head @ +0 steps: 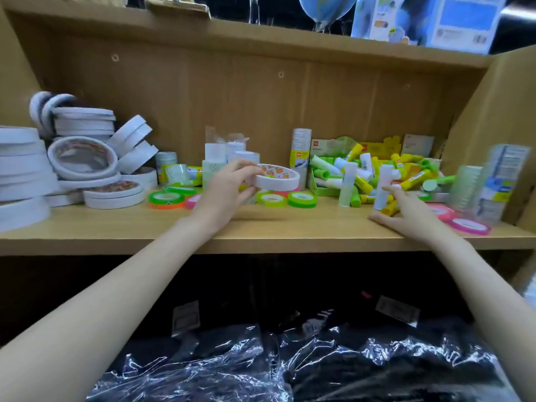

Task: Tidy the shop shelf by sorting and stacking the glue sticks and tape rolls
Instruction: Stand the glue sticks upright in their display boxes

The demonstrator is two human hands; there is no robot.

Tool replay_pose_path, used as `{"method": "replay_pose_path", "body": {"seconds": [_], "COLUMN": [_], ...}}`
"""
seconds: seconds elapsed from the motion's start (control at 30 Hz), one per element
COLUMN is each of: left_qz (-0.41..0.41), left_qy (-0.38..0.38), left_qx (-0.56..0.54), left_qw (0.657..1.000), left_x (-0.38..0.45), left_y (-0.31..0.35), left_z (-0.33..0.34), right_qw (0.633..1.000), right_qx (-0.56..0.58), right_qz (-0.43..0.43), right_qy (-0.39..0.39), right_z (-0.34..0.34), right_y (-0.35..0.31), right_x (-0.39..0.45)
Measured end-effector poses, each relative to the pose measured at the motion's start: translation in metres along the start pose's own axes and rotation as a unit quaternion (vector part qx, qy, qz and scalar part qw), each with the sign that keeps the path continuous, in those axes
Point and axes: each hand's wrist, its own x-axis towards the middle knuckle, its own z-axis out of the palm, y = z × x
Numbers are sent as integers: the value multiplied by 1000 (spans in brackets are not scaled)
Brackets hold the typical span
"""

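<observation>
Care is needed as the left hand (229, 184), fingers curled around a white tape roll (278, 177) held above the shelf (261, 227), should carry it level toward the white stacks (23, 169), while the right hand (406, 210) rests open beside glue sticks (383, 175).

The white tape stack (20, 175) runs off the left edge; the clear rolls (493, 181) at right are blurred.

Both bare forearms reaching forward over the shelf (261, 236) edge, left hand (229, 188) raised above its board, fingers and thumb curled in a pinch, right hand (409, 211) low on the board, fingers spread and straight
</observation>
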Motion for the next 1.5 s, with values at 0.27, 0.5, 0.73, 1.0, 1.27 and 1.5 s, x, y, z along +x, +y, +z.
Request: {"method": "replay_pose_path", "body": {"seconds": [0.27,0.5,0.73,1.0,1.27,1.5], "left_qz": [48,44,13,-84,-101,-154], "left_qy": [-30,15,94,113,111,203], "left_qx": [25,29,29,124,392,374], "left_qw": [998,999,995,982,908,892], "left_x": [-1,-6,-32,-73,-119,-120], "left_y": [6,10,-14,-79,-113,-112], "left_z": [7,0,-66,-145,-170,-164], "right_qw": [1000,987,871,849,872,851], "right_qx": [-5,-3,322,231,194,227], "right_qz": [2,-85,-369,-471,-448,-471], "right_qy": [-5,134,-25,-66,16,49], "right_z": [0,-3,-4,54,94,88], "right_y": [1,-20,-167,-306,-369,-417], "right_x": [6,-3,-22,2,18,32]}}
